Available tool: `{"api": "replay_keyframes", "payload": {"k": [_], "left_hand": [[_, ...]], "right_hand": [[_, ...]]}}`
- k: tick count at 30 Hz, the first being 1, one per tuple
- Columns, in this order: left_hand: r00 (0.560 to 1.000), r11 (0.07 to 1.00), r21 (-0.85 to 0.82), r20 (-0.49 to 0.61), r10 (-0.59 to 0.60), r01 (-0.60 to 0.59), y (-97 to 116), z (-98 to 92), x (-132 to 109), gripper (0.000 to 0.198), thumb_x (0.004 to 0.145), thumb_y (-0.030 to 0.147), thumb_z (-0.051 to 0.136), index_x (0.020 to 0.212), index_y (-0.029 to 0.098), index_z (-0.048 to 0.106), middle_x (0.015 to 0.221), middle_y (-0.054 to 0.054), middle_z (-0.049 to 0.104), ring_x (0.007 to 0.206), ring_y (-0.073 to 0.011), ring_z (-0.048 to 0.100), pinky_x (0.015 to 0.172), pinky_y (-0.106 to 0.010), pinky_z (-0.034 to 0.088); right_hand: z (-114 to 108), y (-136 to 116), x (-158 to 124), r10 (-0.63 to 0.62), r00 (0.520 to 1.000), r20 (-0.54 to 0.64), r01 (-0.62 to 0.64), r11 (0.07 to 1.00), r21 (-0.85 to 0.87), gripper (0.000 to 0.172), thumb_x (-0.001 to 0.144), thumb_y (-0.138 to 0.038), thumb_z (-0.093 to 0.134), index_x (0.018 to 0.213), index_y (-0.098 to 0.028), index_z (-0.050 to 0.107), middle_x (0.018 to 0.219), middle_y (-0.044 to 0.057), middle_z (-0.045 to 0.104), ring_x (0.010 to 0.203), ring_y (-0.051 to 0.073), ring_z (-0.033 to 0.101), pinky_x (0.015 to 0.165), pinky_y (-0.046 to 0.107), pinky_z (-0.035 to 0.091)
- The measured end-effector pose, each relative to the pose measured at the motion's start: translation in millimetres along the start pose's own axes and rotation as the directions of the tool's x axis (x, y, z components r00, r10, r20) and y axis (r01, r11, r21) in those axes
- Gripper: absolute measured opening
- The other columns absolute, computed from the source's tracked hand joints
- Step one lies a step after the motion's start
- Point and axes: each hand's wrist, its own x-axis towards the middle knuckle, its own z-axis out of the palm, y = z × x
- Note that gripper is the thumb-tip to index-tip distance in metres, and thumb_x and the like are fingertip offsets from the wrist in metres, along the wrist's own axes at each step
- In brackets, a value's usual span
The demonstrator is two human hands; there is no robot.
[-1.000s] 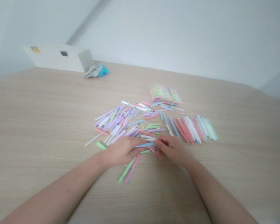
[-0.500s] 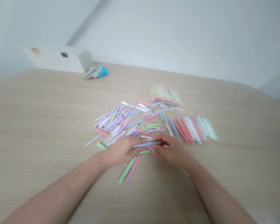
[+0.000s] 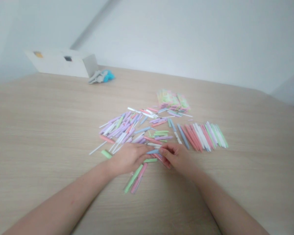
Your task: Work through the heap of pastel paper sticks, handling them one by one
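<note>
A slim light-blue pen (image 3: 153,151) lies between my hands, its ends covered by fingers. My left hand (image 3: 131,157) is closed on its left part. The thumb and fingers of my right hand (image 3: 178,157) pinch its right end. Below the hands are red pens (image 3: 160,158) and a green piece (image 3: 150,160). Nearer to me, a green pen (image 3: 133,179) and a pink pen (image 3: 139,178) lie side by side. A loose pile of lilac, white and red pen parts (image 3: 122,129) spreads beyond my left hand.
To the right, pens in several colours form a neat row (image 3: 203,137). Behind the pile stand stacked small printed packs (image 3: 172,100). A white box (image 3: 63,63) and a grey-and-blue glove-like bundle (image 3: 101,76) sit at the back left, near the wall.
My right hand's fingers have moved left along the blue pen and closed more over its right end, so less of it shows. My left hand stays almost in place.
</note>
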Motion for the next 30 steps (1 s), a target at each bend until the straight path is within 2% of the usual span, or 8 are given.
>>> {"api": "replay_keyframes", "payload": {"k": [3,5,8,12,17,20,27,30], "left_hand": [[0.994,0.991,-0.086,-0.042,-0.103,0.099,2,-5.9,2,0.041,0.090,0.044,0.048,0.127,0.028,0.054,0.108,-0.003,0.069,0.089,-0.0179,0.065,0.076,-0.025,0.046],[0.988,0.974,-0.195,-0.077,-0.133,0.116,2,-9.1,4,0.037,0.093,0.041,0.043,0.125,0.026,0.056,0.107,-0.002,0.068,0.091,-0.0167,0.063,0.079,-0.024,0.044],[0.962,0.921,-0.342,-0.123,-0.243,0.189,-3,-8.8,5,0.039,0.096,0.037,0.034,0.099,0.018,0.068,0.086,-0.001,0.068,0.077,-0.0140,0.059,0.071,-0.022,0.042],[0.928,0.821,-0.483,-0.043,-0.369,0.304,-13,-0.4,7,0.047,0.091,0.048,0.039,0.070,0.014,0.061,0.059,0.003,0.052,0.056,-0.0100,0.046,0.053,-0.019,0.035],[0.836,0.650,-0.589,0.082,-0.543,0.480,-21,8.4,8,0.054,0.085,0.062,0.039,0.061,0.014,0.053,0.048,0.006,0.036,0.043,-0.0074,0.031,0.041,-0.019,0.021],[0.813,0.605,-0.630,0.073,-0.577,0.486,-21,9.0,8,0.052,0.083,0.062,0.044,0.060,0.015,0.049,0.049,0.006,0.034,0.042,-0.0062,0.027,0.039,-0.018,0.019],[0.806,0.576,-0.663,0.071,-0.588,0.479,-15,5.4,8,0.045,0.082,0.055,0.050,0.061,0.015,0.049,0.045,0.008,0.030,0.038,-0.0047,0.023,0.036,-0.019,0.016],[0.806,0.534,-0.699,0.102,-0.584,0.475,-12,3.6,8,0.045,0.082,0.055,0.051,0.060,0.015,0.048,0.043,0.009,0.029,0.037,-0.0041,0.022,0.036,-0.018,0.015]], "right_hand": [[-5,5,2,-0.060,0.996,-0.069,0.055,0.996,-0.065,0.024,0.087,-0.037,0.050,0.077,-0.018,0.061,0.051,-0.004,0.053,0.044,0.010,0.048,0.045,0.022,0.036],[-9,9,3,-0.129,0.983,-0.127,0.113,0.986,-0.125,0.022,0.086,-0.035,0.052,0.081,-0.017,0.063,0.056,-0.003,0.054,0.050,0.010,0.049,0.050,0.022,0.037],[-14,13,4,-0.206,0.963,-0.176,0.181,0.972,-0.146,0.021,0.086,-0.034,0.053,0.082,-0.017,0.064,0.059,-0.003,0.055,0.053,0.010,0.048,0.053,0.022,0.037],[-15,15,3,-0.243,0.946,-0.215,0.210,0.964,-0.164,0.020,0.087,-0.034,0.052,0.087,-0.018,0.064,0.063,-0.002,0.057,0.055,0.010,0.049,0.052,0.022,0.036],[-14,15,1,-0.302,0.921,-0.245,0.238,0.936,-0.259,0.020,0.086,-0.034,0.054,0.088,-0.019,0.066,0.066,-0.001,0.061,0.059,0.012,0.052,0.055,0.023,0.037],[-13,14,1,-0.315,0.914,-0.257,0.244,0.930,-0.276,0.019,0.086,-0.033,0.055,0.089,-0.019,0.067,0.067,-0.001,0.062,0.059,0.012,0.052,0.056,0.023,0.038],[-8,8,1,-0.202,0.939,-0.278,0.160,0.973,-0.167,0.020,0.085,-0.033,0.054,0.080,-0.017,0.065,0.057,-0.002,0.056,0.052,0.011,0.049,0.050,0.022,0.037],[-7,8,2,-0.200,0.939,-0.280,0.168,0.976,-0.136,0.020,0.085,-0.033,0.054,0.081,-0.017,0.064,0.058,-0.002,0.056,0.052,0.011,0.049,0.050,0.022,0.038]]}}
